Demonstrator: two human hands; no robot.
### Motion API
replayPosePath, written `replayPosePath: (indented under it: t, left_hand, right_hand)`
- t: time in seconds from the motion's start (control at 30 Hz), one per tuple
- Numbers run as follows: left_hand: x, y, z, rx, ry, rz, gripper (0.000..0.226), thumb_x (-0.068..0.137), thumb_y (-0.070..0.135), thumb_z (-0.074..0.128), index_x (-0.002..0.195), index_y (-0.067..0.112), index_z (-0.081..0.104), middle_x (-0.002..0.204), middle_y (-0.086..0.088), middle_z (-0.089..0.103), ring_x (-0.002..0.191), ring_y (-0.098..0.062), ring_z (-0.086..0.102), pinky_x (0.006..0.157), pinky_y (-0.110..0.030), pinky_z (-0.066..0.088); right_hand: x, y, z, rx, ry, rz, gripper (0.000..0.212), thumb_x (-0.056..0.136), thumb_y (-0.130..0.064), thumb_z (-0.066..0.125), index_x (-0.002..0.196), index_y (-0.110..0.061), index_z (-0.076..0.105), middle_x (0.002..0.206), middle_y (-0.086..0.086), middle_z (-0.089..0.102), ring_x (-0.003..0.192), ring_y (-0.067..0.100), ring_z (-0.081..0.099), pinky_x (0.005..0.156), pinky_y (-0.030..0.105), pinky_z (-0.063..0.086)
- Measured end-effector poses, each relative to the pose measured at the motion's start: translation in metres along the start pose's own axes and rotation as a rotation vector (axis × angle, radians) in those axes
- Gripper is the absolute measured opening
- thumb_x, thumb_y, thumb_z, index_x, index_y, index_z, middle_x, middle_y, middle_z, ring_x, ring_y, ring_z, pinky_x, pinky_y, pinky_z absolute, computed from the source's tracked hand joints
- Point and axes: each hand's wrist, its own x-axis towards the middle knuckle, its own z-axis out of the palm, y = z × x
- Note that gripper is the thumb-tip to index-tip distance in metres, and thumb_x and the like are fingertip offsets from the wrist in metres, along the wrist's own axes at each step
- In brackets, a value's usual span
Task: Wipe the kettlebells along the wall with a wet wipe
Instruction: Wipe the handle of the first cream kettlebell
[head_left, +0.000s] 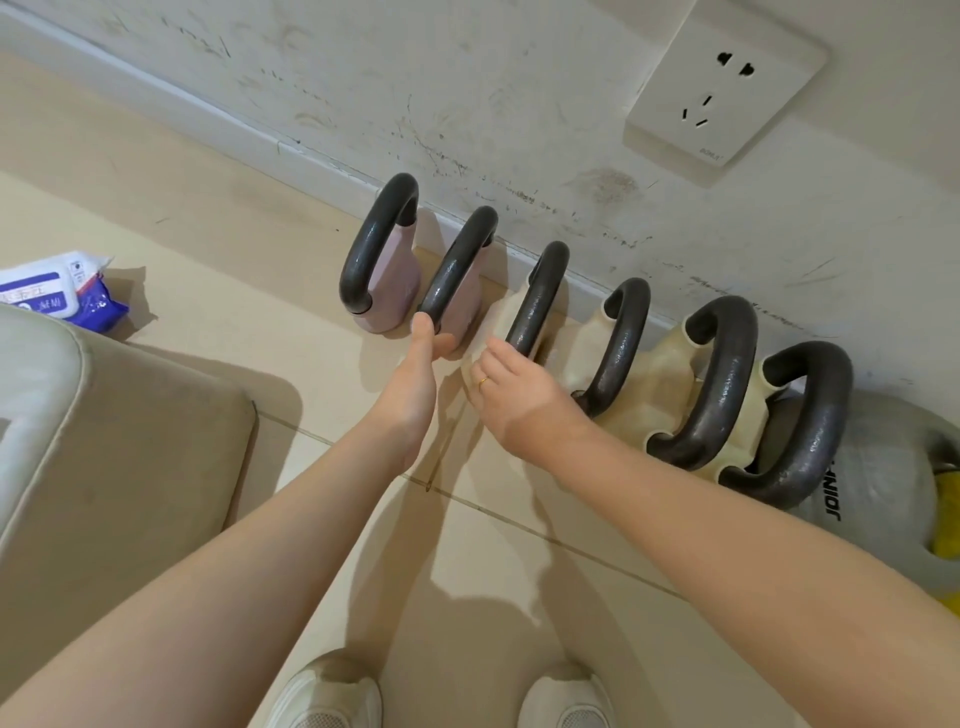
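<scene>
1. Six kettlebells in a row against the wall (519, 104), the second kettlebell (457, 270) from the row's left end in hand, a wipe pack (57, 291) on the floor well left of that end.
2. Best done by steadying the dark handle, then drawing the wipe the full length of the arch and down over the pink body.
3. Left hand (426, 353): thumb and fingers closed around the near foot of the second kettlebell's handle.
4. Right hand (514, 384): fingers curled and pressed down at the base of the third kettlebell (537, 296), apparently onto a pale wet wipe (498, 317), though wipe and cream body blur together.
</scene>
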Motion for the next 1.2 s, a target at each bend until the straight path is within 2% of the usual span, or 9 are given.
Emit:
replayPosePath:
  t: [0.17,0.33,0.47,0.6,0.7,0.83,0.9,1.0,1.2]
  left_hand:
    - [0.001,-0.002,-0.003,0.006,0.014,0.007,0.063,0.097,0.052,0.01,0.128,0.018,0.053,0.14,0.0,0.046,0.125,-0.01,0.033,0.097,-0.027,0.019]
    - [-0.001,-0.007,-0.005,-0.018,0.019,-0.007,0.061,0.096,0.054,0.012,0.118,0.019,0.057,0.136,0.001,0.051,0.132,-0.014,0.036,0.113,-0.036,0.02]
    - [-0.004,-0.004,-0.004,-0.023,-0.004,-0.007,0.064,0.096,0.054,0.01,0.119,0.018,0.058,0.137,0.0,0.051,0.133,-0.014,0.037,0.116,-0.041,0.019]
    - [-0.008,0.0,0.006,-0.058,-0.058,0.04,0.061,0.097,0.051,0.01,0.137,0.019,0.044,0.141,0.001,0.047,0.131,-0.011,0.04,0.112,-0.034,0.025]
    - [-0.008,0.004,0.018,-0.062,-0.089,0.02,0.062,0.097,0.051,0.012,0.143,0.015,0.033,0.142,-0.002,0.047,0.13,-0.012,0.041,0.103,-0.027,0.028]
    - [-0.004,0.006,0.025,0.008,-0.155,0.048,0.069,0.096,0.053,0.007,0.136,0.014,0.046,0.142,-0.001,0.048,0.132,-0.011,0.04,0.101,-0.026,0.026]
    - [-0.003,0.006,0.025,0.005,-0.143,0.037,0.07,0.096,0.052,0.007,0.136,0.011,0.047,0.141,-0.002,0.048,0.133,-0.012,0.039,0.103,-0.025,0.026]
    - [-0.004,0.005,0.028,-0.035,-0.113,0.015,0.068,0.097,0.052,0.011,0.137,0.009,0.044,0.142,-0.003,0.047,0.132,-0.012,0.041,0.101,-0.025,0.028]
    - [-0.008,0.006,0.026,-0.167,-0.103,0.011,0.067,0.096,0.055,0.013,0.13,0.013,0.053,0.128,0.0,0.06,0.115,-0.012,0.057,0.103,-0.028,0.039]
  right_hand:
    - [0.003,0.033,-0.008,-0.063,0.118,0.117,0.041,0.086,-0.013,0.033,0.114,-0.01,0.062,0.105,0.005,0.065,0.111,0.028,0.053,0.112,0.045,0.016]
    - [-0.009,0.007,0.015,-0.159,0.164,0.028,0.043,0.086,0.004,0.031,0.098,-0.003,0.072,0.094,0.009,0.071,0.106,0.028,0.061,0.114,0.045,0.026]
    - [-0.013,0.013,0.023,0.037,0.3,-0.011,0.04,0.091,-0.003,0.033,0.121,-0.004,0.059,0.11,0.008,0.07,0.12,0.022,0.055,0.114,0.038,0.024]
    - [-0.02,0.027,0.015,0.231,0.35,0.21,0.051,0.093,-0.031,0.042,0.139,-0.008,0.04,0.144,0.008,0.044,0.137,0.021,0.034,0.114,0.037,0.017]
    - [-0.025,0.051,0.012,0.641,0.225,0.418,0.074,0.091,-0.048,0.044,0.148,-0.012,0.014,0.158,0.004,0.01,0.145,0.019,0.006,0.116,0.035,0.0]
    - [-0.02,0.079,0.012,1.018,0.132,0.46,0.071,0.095,-0.046,0.036,0.149,-0.016,0.0,0.158,-0.002,-0.01,0.144,0.013,-0.011,0.119,0.038,0.004]
    - [-0.015,0.083,0.01,1.146,0.127,0.527,0.066,0.097,-0.04,0.035,0.149,-0.015,0.003,0.158,-0.001,-0.008,0.144,0.012,-0.009,0.119,0.036,0.007]
    - [-0.011,0.062,0.003,0.993,0.29,0.634,0.055,0.099,-0.027,0.035,0.146,-0.005,0.018,0.157,0.01,0.009,0.145,0.021,0.006,0.117,0.032,0.008]
    - [-0.011,0.006,0.001,0.835,0.456,0.507,0.049,0.096,-0.025,0.026,0.124,0.003,0.055,0.133,0.014,0.055,0.13,0.027,0.045,0.113,0.031,0.02]
